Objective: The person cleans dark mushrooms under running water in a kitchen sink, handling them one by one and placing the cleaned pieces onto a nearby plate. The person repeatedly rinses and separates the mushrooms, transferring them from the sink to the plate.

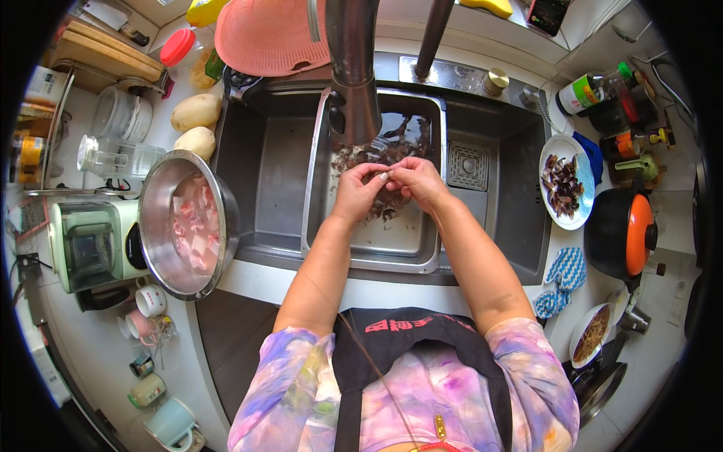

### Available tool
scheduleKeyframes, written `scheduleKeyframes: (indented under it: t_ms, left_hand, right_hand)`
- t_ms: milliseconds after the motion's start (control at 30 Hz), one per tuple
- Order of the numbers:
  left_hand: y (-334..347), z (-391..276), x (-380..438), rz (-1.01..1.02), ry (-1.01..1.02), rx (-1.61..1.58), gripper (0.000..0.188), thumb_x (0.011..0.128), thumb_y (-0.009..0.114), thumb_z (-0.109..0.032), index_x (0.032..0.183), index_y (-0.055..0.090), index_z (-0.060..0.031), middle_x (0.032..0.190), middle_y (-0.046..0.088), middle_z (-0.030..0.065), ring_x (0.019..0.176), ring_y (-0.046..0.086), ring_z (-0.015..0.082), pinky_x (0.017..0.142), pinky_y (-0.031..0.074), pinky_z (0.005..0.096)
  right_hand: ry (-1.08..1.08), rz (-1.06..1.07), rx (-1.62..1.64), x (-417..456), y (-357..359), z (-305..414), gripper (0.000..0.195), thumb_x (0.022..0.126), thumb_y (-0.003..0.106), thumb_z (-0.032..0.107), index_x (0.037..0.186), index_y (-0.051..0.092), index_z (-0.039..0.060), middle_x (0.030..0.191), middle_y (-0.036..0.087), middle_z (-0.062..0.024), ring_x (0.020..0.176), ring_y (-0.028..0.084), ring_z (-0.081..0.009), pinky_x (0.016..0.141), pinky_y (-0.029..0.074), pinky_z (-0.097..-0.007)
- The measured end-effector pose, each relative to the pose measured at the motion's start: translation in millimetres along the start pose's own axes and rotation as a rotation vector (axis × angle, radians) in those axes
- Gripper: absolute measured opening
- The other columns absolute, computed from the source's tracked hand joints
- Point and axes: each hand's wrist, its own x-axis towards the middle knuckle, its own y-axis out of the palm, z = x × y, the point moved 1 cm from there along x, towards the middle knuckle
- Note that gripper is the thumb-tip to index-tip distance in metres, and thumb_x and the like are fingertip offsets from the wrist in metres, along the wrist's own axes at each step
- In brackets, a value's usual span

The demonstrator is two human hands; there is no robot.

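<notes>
Over a metal basin (395,243) set in the sink, my left hand (358,189) and my right hand (416,182) meet at the fingertips. Both pinch a small brown piece between them, mostly hidden by the fingers; it looks like the soaked brown pieces (395,148) lying in the water below. These look like dried mushroom or fungus, though the kind cannot be told. On the right, a white oval plate (587,198) bears more dark pieces (561,186). To the left, a steel bowl (148,226) holds pale pink raw meat chunks (197,226) in liquid.
A dark faucet (355,85) hangs over the basin. A pink plastic colander (265,34) lies behind the sink, with two potatoes (195,112) at its left corner. A black pot with an orange lid (638,234) and a blue-white cloth (566,268) stand right.
</notes>
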Motion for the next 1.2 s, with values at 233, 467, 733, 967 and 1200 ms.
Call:
scheduleKeyframes:
  t_ms: [233, 467, 733, 967, 1200]
  left_hand:
    - [-8, -1, 5, 0.028, -0.296, -0.487, 0.015, 0.082, 0.055, -0.008, 0.097, 0.055, -0.0027, 0.075, 0.056, 0.0025, 0.055, 0.043, 0.0056, 0.044, 0.034, 0.0171]
    - [-34, -11, 7, -0.132, -0.203, -0.886, 0.016, 0.087, 0.046, -0.016, 0.085, 0.055, -0.0028, 0.087, 0.059, 0.0099, 0.077, 0.059, 0.0179, 0.064, 0.053, 0.0282]
    - [-28, 9, 4, -0.187, 0.007, 0.677, 0.017, 0.075, 0.062, -0.02, 0.075, 0.063, -0.0031, 0.067, 0.062, 0.0091, 0.061, 0.059, 0.0191, 0.057, 0.046, 0.0301]
    - [-8, 15, -3, 0.011, -0.126, 0.957, 0.018, 0.065, 0.068, -0.021, 0.072, 0.064, -0.0055, 0.067, 0.061, 0.0107, 0.063, 0.058, 0.0233, 0.059, 0.046, 0.033]
    - [-16, -3, 3, -0.085, -0.347, -0.159, 0.009, 0.077, 0.061, -0.012, 0.08, 0.054, -0.0092, 0.06, 0.05, -0.0034, 0.05, 0.045, 0.0042, 0.041, 0.034, 0.0178]
  right_hand:
    - [-0.073, 0.029, 0.151, -3, -2, 0, 0.002, 0.076, 0.055, 0.004, 0.078, 0.055, 0.0031, 0.071, 0.059, -0.005, 0.059, 0.058, -0.0091, 0.041, 0.035, -0.0166]
    - [-0.073, 0.163, 0.609, -6, -10, 7, 0.005, 0.078, 0.052, 0.009, 0.082, 0.053, 0.0057, 0.069, 0.051, -0.0018, 0.06, 0.048, -0.01, 0.045, 0.033, -0.0187]
    - [-0.05, 0.19, 0.664, -6, -13, 5, 0.01, 0.081, 0.054, 0.017, 0.076, 0.05, 0.0098, 0.061, 0.042, 0.002, 0.057, 0.044, -0.0101, 0.046, 0.031, -0.0207]
    - [-0.071, 0.126, 0.565, -5, -9, 5, 0.006, 0.08, 0.053, 0.017, 0.079, 0.052, 0.0113, 0.062, 0.044, 0.0024, 0.061, 0.046, -0.0103, 0.046, 0.031, -0.02]
    - [-0.023, 0.048, 0.124, -1, -4, -4, 0.011, 0.079, 0.059, 0.019, 0.084, 0.055, 0.0095, 0.07, 0.053, 0.0025, 0.061, 0.049, -0.0056, 0.047, 0.035, -0.0172]
